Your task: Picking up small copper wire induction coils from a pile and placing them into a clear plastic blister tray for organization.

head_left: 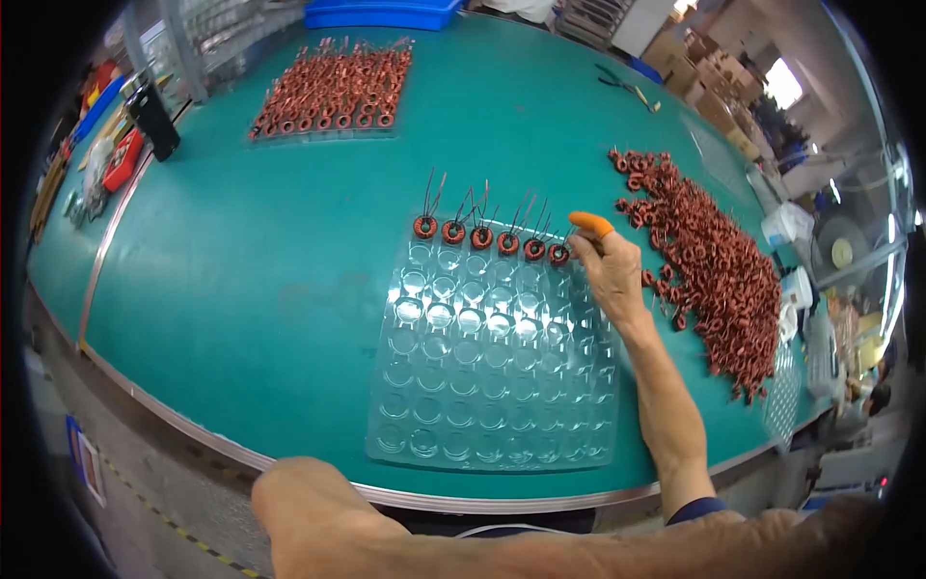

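My right hand point(610, 268) reaches over the far right part of a clear plastic tray point(492, 386) with rows of round pockets. An orange finger cot point(590, 224) covers one fingertip. The fingers pinch at the right end of the tray's far row, at a small copper-wound ring coil point(558, 254); the fingertips partly hide it. To its left in the same row sit several more ring coils, such as the leftmost ring coil point(424, 228), their wire leads pointing away from me. A bare forearm point(328, 516) crosses the lower edge; my left hand's fingers do not show.
A big loose heap of copper coils point(709, 265) lies right of the tray. A filled coil tray point(333, 92) stands at the far left, near a blue bin point(383, 13). Pliers point(627, 89) lie at the back right. A black bottle point(151, 118) stands by the left edge.
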Available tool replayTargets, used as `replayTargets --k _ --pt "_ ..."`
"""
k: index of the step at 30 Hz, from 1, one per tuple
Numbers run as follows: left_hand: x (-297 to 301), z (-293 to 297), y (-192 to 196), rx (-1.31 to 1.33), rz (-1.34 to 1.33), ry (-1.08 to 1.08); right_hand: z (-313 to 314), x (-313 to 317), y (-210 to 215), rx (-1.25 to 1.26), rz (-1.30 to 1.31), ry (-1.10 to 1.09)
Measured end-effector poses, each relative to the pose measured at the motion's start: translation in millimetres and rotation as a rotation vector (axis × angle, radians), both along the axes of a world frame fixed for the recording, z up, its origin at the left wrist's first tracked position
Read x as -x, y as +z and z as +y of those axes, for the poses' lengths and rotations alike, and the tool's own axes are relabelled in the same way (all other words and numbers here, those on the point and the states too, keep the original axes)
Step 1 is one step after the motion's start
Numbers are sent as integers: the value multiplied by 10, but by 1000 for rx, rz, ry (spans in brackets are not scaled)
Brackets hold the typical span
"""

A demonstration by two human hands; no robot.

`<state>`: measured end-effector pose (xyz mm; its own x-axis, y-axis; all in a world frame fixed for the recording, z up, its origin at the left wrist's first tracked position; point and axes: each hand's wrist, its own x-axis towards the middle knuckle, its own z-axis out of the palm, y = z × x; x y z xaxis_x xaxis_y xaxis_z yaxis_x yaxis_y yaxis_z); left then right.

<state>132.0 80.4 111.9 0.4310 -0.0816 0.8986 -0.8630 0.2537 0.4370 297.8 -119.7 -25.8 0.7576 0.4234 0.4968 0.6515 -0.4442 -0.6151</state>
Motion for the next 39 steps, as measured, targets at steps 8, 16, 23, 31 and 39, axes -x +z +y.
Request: replayTargets --k 8,16,23,31,39 --pt "29 64 -77 -12 162 -122 41 -201 130 53 -84 31" --pt "233 222 -69 -24 228 -129 2 -100 -12 80 -208 27" --pt "318 152 137 -49 255 -202 -240 -118 235 57 -81 -111" --pt "414 53 511 -167 311 -260 -1211 -187 404 718 -105 -121" --pt "356 -160 454 -57 266 -27 -1573 -330 193 809 -296 2"
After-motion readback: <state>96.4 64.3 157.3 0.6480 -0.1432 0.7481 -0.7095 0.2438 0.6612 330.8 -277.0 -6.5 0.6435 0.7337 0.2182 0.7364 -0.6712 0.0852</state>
